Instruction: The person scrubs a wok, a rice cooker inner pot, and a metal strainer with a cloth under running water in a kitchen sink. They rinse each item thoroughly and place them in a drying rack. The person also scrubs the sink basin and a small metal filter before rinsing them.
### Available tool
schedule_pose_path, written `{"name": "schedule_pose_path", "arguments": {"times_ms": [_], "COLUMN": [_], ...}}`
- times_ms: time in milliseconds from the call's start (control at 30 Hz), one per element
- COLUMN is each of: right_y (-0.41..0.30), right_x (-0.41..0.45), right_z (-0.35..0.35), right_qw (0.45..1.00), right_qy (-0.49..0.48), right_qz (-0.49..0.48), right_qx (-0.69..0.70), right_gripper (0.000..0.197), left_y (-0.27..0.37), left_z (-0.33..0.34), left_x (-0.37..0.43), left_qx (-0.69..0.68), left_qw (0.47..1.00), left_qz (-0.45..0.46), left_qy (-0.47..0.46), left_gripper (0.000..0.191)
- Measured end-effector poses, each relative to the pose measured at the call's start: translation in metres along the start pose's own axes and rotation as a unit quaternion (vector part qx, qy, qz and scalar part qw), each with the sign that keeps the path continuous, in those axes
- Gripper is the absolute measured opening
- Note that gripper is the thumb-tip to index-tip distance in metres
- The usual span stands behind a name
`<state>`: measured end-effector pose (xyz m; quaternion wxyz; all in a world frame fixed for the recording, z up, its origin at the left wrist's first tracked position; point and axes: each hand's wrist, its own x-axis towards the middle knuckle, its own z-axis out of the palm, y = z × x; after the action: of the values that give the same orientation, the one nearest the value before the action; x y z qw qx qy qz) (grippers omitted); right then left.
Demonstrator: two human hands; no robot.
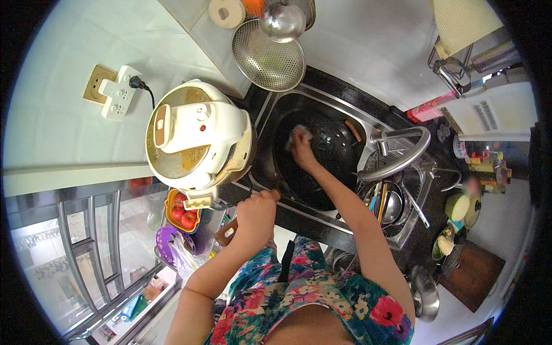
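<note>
A dark wok [327, 172] rests in the stainless steel sink [264, 174], its surface wet and shiny. My left hand [257, 213] is closed around the wok's wooden handle [227, 235], which juts out over the sink's near edge. Inside the wok, my right hand [300, 148] presses a greyish scrubber [297, 131] against the inner wall; the fingers hide part of it. A small brown grip [353, 130] is fixed at the wok's far rim. The curved faucet [416, 161] stands just right of the wok.
A white cooker [194, 133] stands left of the sink. Above hangs a perforated steel strainer [269, 60]. Bowls and utensils [390, 205] fill the right basin. Tomatoes lie in an orange basket [169, 211] at lower left. A brown board [472, 274] and cut vegetables [457, 207] lie at far right.
</note>
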<state>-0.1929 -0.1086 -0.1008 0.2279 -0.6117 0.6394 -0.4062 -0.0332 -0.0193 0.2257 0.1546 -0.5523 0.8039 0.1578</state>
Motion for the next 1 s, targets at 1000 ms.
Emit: {"name": "schedule_pose_path", "arguments": {"times_ms": [1000], "right_y": [-0.1], "right_x": [-0.003], "right_z": [-0.045], "right_qw": [0.857], "right_qy": [-0.399], "right_qz": [0.2], "right_qx": [0.259], "right_gripper": [0.058], "left_y": [-0.091], "left_z": [0.042], "left_x": [-0.001], "left_qx": [-0.823], "left_qw": [0.255], "left_qz": [-0.167], "left_qy": [-0.48], "left_gripper": [0.011]}}
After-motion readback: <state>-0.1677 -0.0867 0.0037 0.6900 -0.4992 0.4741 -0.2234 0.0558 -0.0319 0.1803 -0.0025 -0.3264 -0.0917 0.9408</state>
